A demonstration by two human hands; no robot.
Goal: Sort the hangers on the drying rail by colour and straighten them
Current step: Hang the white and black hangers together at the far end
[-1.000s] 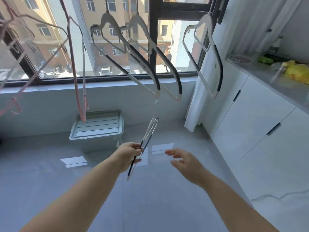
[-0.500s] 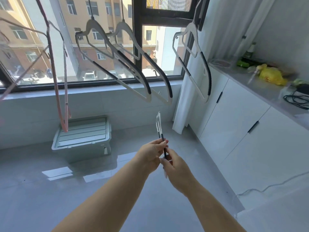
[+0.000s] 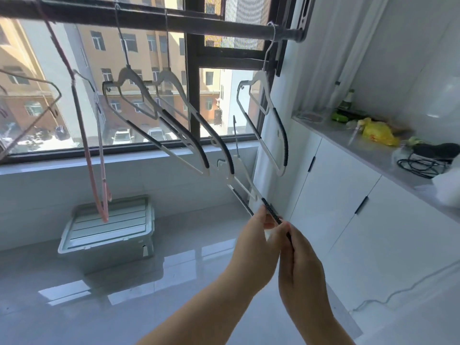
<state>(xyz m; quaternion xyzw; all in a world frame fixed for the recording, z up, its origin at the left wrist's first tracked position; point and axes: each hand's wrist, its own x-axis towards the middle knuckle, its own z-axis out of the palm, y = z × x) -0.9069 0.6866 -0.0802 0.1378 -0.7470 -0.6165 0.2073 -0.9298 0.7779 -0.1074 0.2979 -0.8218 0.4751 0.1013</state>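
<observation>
The held hanger point(image 3: 272, 211) is off the rail point(image 3: 149, 19), below its right end and in front of the white cupboard doors point(image 3: 348, 207). Its long axis slants from upper left down to lower right. Its thin metal hook point(image 3: 234, 130) stands upward and touches nothing. It is seen nearly edge-on, so its two arms lie close together. It is white plastic with a black ribbed grip strip on the lower part of each arm. Both hands meet at that lower end. The left hand point(image 3: 254, 245) pinches the ribbed strip between thumb and fingertips. The right hand point(image 3: 301, 265) is just below it, with its fingers curled round the strip's lowest stretch. On the rail hang two more white hangers point(image 3: 127, 75) of the same kind near the middle, side by side and tilted, their black strips sloping down to the right. A third white hanger point(image 3: 285, 140) hangs at the right end, turned almost edge-on. A pink hanger point(image 3: 90, 170) hangs towards the left end, also edge-on and reaching low. On the floor under the pink one sits a pale green plastic box point(image 3: 107, 220) with its lid shut, so its contents are hidden. On the counter point(image 3: 373, 155) at the right lie a yellow bag point(image 3: 378, 133), a green bottle point(image 3: 348, 100) near the back corner and a coiled black cable point(image 3: 418, 165).
</observation>
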